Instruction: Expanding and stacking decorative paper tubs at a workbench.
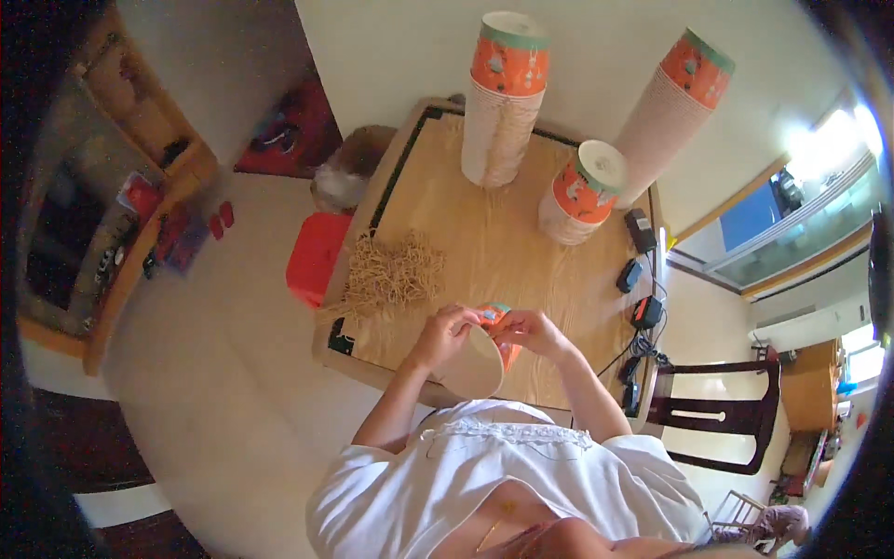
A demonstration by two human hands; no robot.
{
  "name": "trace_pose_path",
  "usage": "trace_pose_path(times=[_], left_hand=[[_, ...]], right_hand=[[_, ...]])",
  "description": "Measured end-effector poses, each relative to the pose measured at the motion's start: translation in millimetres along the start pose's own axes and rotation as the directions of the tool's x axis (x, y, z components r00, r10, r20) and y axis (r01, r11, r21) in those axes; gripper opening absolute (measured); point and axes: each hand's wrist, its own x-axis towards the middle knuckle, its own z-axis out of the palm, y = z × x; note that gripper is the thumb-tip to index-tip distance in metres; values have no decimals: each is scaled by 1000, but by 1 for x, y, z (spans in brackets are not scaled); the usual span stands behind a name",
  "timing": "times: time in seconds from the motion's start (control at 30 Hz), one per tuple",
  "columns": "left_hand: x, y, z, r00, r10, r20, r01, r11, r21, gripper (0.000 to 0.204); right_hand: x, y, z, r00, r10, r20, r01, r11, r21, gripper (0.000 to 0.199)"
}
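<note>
An orange paper cup (486, 352) with a pale inside is held tilted above the near edge of the wooden table (484, 224), its open mouth toward me. My left hand (440, 334) grips its left rim. On the right rim my right hand (527, 330) pinches the cup near its top. A heap of tan rubber bands (396, 272) lies on the table just left of my left hand. Whether a band is between my fingers cannot be made out.
Three tall stacks of orange paper cups (505, 98) (672, 102) (577, 194) stand at the table's far side. Black chargers and cables (641, 279) lie along its right edge. A red stool (315, 257) stands left of the table, a dark chair (717, 415) at right.
</note>
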Motion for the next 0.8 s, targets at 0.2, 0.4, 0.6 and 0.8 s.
trace_pose_path(times=[0.2,0.4,0.6,0.8], left_hand=[[-27,3,10,994,-103,30,103,995,-14,18],[-24,28,-1,990,-61,129,52,996,71,16],[-23,46,11,978,-199,68,170,937,306,22],[-26,47,12,956,-294,29,258,879,400,24]], right_hand=[[-3,14,3,991,124,41,-120,989,-83,12],[-1,16,13,1000,21,19,-16,973,-229,12],[-2,3,25,998,-61,11,61,925,-376,15],[-7,5,28,987,-157,-43,112,844,-524,13]])
